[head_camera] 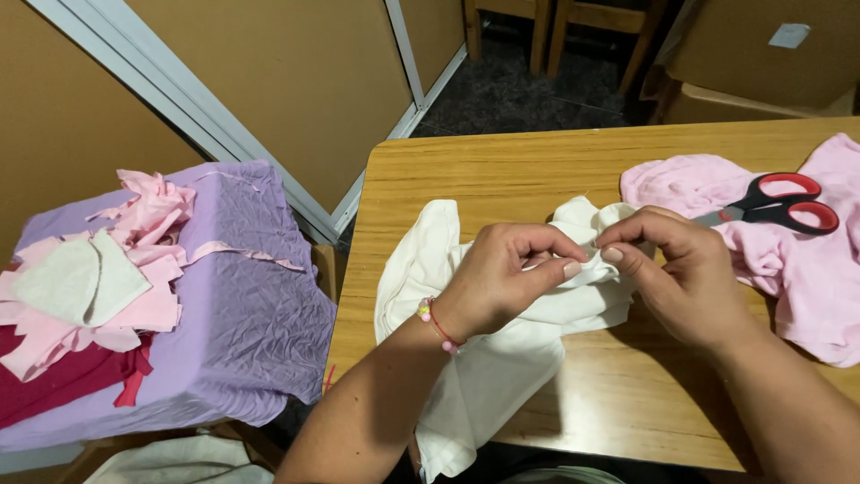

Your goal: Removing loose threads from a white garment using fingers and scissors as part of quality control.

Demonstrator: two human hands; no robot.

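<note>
A crumpled white cloth (484, 358) lies on the wooden table (502, 170) and hangs over its near edge. My left hand (506, 273) pinches a fold of it between thumb and fingers. My right hand (685, 273) pinches the same fold from the other side, thumbs nearly touching. A beaded red bracelet (437, 324) is on my left wrist.
Red-handled scissors (778, 203) rest on pink cloth (806, 269) at the table's right. To the left, a surface covered in purple cloth (242, 296) holds pink, white and dark red fabric scraps (90, 287). Wooden chair legs (548, 31) and a cardboard box (761, 54) stand beyond the table.
</note>
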